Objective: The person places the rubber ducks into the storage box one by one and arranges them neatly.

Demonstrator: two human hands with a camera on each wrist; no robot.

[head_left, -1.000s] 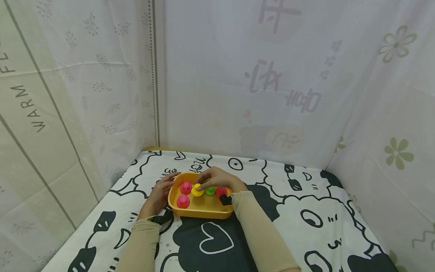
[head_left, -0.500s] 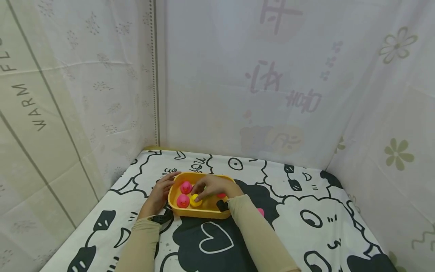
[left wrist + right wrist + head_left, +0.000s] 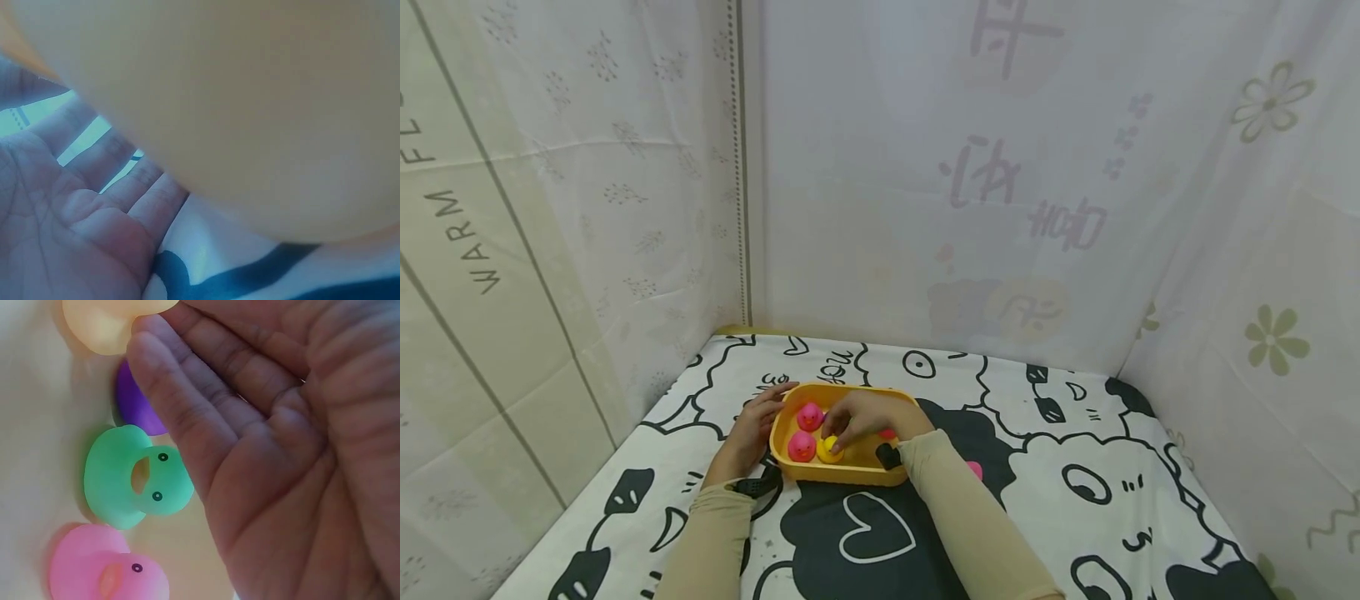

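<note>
A yellow rubber duck [image 3: 828, 451] is pinched between the thumb and fingers of my right hand [image 3: 872, 414], low inside a yellow tray [image 3: 850, 477]. Just left of it sits a pink duck [image 3: 802, 446], with another pink duck [image 3: 810, 416] behind. The right wrist view shows a green duck [image 3: 115, 478], a purple object [image 3: 137, 403] partly hidden by the fingers, and a pink duck [image 3: 87, 565] in a row along the tray floor. My left hand [image 3: 747, 431] rests against the tray's left side, fingers extended along its outer wall [image 3: 250, 112].
Part of a pink object [image 3: 974, 469] shows on the patterned cloth [image 3: 1045, 517] beside the right sleeve [image 3: 977, 517]. A black band [image 3: 758, 483] is on the left wrist. White printed curtains [image 3: 925, 208] stand behind and at both sides.
My right hand has brought the yellow duck toward the tray's near side, beside the nearer pink duck. The pink object by the right sleeve has come into view. My left hand stays put.
</note>
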